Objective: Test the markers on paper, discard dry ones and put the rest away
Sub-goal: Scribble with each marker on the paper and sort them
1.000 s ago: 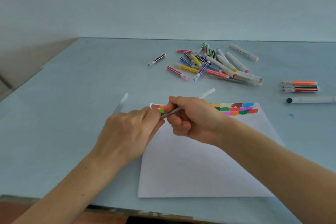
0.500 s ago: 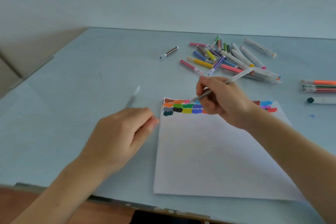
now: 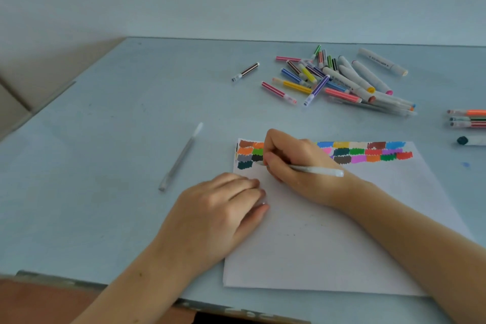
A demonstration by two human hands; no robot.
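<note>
One paper sheet point(image 3: 328, 239) on desk point(image 3: 118, 155), colour swatches in rows along its far edge. Right hand point(image 3: 294, 163) clenched round one pale marker point(image 3: 315, 170), tip down at swatches near sheet's far-left corner. Left hand point(image 3: 221, 208) flat, fingers released, pressing sheet's left edge. One grey pen point(image 3: 180, 158) lies left of sheet. Beyond sheet: heap of markers point(image 3: 339, 79), roughly twenty, count unsure. One brown marker point(image 3: 246, 71) apart, left of heap. Right of sheet: three striped markers point(image 3: 468, 118), one white marker point(image 3: 472, 140).
</note>
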